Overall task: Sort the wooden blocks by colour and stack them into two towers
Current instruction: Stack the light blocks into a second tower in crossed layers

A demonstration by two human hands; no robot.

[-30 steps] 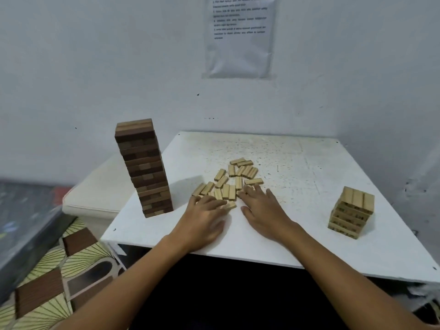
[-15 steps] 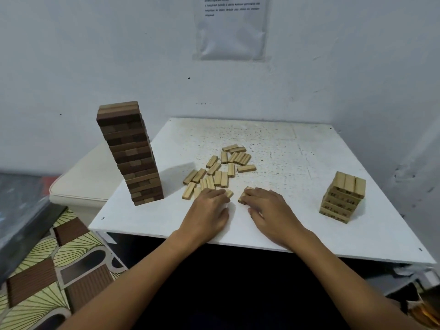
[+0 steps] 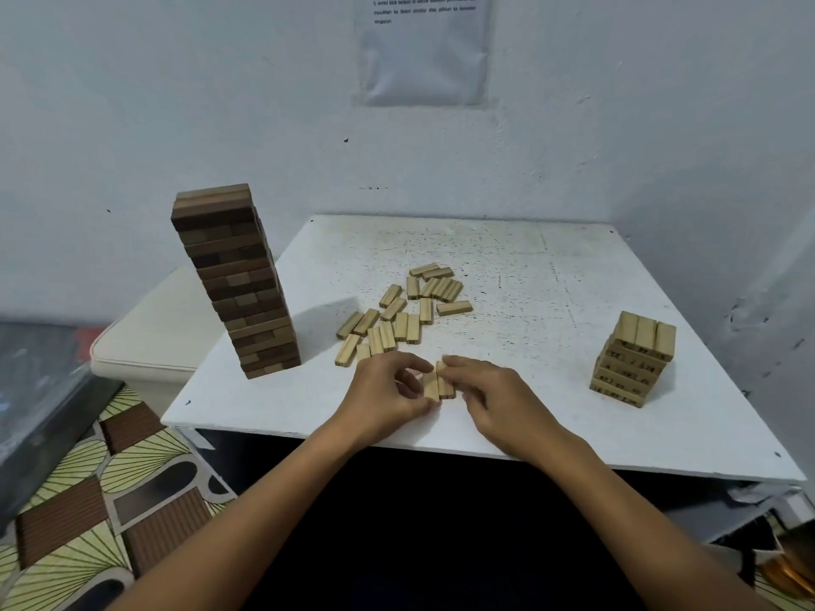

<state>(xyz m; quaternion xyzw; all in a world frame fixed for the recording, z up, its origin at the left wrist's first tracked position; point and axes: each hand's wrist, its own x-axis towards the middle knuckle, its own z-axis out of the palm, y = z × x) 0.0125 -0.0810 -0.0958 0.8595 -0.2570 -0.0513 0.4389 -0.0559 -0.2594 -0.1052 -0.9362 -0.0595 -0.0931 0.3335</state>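
Note:
A tall dark brown block tower (image 3: pixel 236 282) stands at the left of the white table (image 3: pixel 551 275). A short light wood tower (image 3: pixel 635 359) stands at the right. Several loose light blocks (image 3: pixel 405 313) lie scattered in the middle. Near the table's front edge my left hand (image 3: pixel 388 392) and my right hand (image 3: pixel 498 396) pinch a small row of light blocks (image 3: pixel 439 381) between their fingertips, one hand on each side. The blocks lie side by side on the table.
A cream cushioned seat (image 3: pixel 150 337) sits left of the table, behind the dark tower. A patterned mat (image 3: pixel 88 500) covers the floor at lower left. A paper sheet (image 3: pixel 423 46) hangs on the wall behind.
Both hands have drawn back from the scattered pile toward the front edge, bringing a few light blocks with them and pressing them together into a row.

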